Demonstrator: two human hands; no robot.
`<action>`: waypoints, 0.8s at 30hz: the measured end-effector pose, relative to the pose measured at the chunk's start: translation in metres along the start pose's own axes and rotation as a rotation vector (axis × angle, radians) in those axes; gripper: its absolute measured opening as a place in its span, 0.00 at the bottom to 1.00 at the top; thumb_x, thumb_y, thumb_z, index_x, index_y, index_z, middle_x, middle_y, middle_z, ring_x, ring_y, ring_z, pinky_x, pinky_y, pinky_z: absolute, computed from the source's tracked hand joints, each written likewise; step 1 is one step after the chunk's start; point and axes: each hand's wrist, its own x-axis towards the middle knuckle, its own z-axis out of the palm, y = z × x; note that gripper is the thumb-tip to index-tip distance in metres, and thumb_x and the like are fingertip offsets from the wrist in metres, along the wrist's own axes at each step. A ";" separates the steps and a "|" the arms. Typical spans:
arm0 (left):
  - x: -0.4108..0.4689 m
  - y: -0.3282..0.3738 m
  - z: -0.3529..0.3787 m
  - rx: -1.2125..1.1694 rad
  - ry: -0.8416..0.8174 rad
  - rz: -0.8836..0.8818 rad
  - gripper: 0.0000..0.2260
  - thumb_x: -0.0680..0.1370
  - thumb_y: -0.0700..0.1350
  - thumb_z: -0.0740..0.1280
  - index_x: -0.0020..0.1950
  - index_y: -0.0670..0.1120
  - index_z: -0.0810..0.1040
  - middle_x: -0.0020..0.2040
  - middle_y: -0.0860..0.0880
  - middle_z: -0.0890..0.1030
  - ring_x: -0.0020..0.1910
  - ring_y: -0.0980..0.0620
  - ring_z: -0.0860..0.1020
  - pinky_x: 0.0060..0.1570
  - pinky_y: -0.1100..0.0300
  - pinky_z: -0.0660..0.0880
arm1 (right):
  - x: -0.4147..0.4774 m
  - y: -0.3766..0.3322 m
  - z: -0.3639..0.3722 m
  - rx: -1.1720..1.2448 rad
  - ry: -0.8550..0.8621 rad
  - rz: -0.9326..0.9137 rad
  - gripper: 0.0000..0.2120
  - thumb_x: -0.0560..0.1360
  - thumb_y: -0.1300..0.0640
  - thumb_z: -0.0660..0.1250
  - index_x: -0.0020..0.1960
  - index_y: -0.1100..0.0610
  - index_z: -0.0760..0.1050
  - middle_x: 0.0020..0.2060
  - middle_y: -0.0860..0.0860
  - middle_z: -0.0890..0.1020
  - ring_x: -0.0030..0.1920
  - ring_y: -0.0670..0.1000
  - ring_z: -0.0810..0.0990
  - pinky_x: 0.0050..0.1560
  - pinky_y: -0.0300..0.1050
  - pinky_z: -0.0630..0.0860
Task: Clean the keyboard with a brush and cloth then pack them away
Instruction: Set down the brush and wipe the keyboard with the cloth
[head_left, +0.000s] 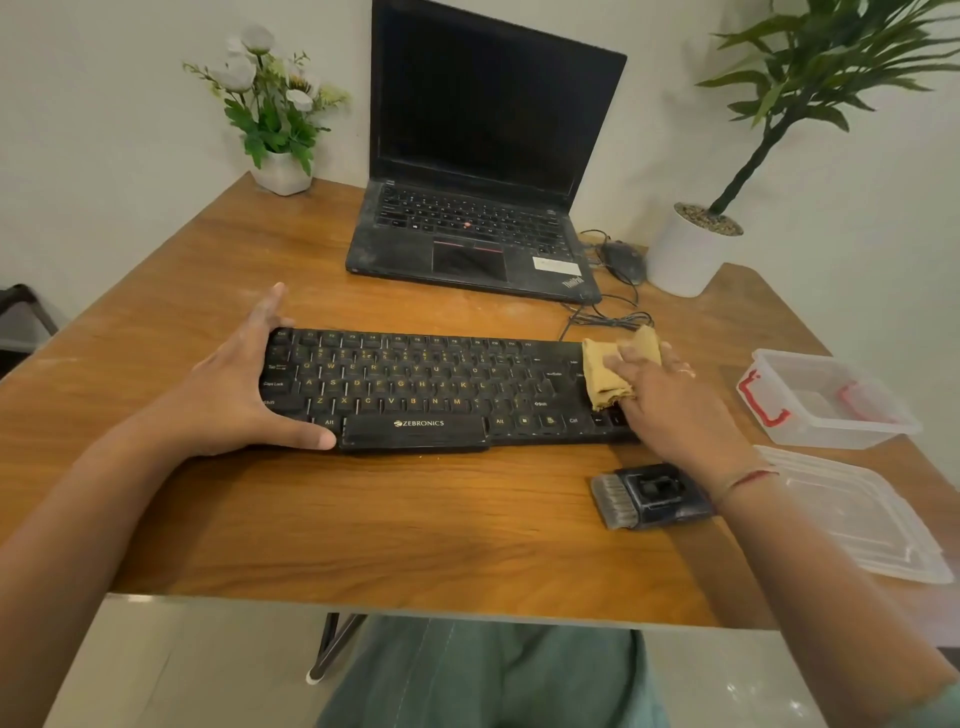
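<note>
A black keyboard (415, 387) lies across the middle of the wooden table (363, 530). My left hand (244, 384) grips its left end, thumb along the front edge and fingers over the back edge. My right hand (670, 400) presses a folded yellow cloth (602, 374) flat onto the keyboard's right end. A small black brush (649, 496) with grey bristles lies on the table just in front of the keyboard's right end, partly under my right wrist.
An open clear plastic box (826, 400) with red clips stands at the right, its lid (862, 514) lying nearer me. Behind the keyboard are a dark laptop (472, 228), a mouse (623, 260) with cable, a flower pot (280, 171) and a white plant pot (685, 254).
</note>
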 end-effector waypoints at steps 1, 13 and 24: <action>0.000 0.000 0.000 0.002 0.001 0.002 0.70 0.42 0.75 0.74 0.75 0.64 0.37 0.74 0.54 0.61 0.71 0.50 0.64 0.70 0.42 0.62 | 0.001 -0.004 0.001 0.062 -0.027 -0.005 0.25 0.81 0.56 0.55 0.76 0.45 0.55 0.77 0.48 0.53 0.77 0.55 0.49 0.74 0.56 0.56; 0.000 0.000 0.000 0.012 0.008 0.000 0.70 0.42 0.75 0.74 0.75 0.63 0.37 0.75 0.53 0.61 0.71 0.49 0.64 0.70 0.43 0.62 | -0.004 -0.019 0.003 0.159 -0.122 -0.127 0.27 0.81 0.57 0.54 0.76 0.43 0.52 0.77 0.44 0.51 0.77 0.52 0.45 0.75 0.53 0.49; 0.002 -0.002 0.000 0.009 0.008 0.004 0.70 0.43 0.74 0.75 0.75 0.63 0.37 0.75 0.54 0.61 0.72 0.50 0.63 0.71 0.43 0.61 | -0.013 -0.024 0.009 0.253 -0.184 -0.232 0.25 0.82 0.54 0.53 0.76 0.42 0.50 0.75 0.40 0.48 0.75 0.44 0.40 0.75 0.51 0.44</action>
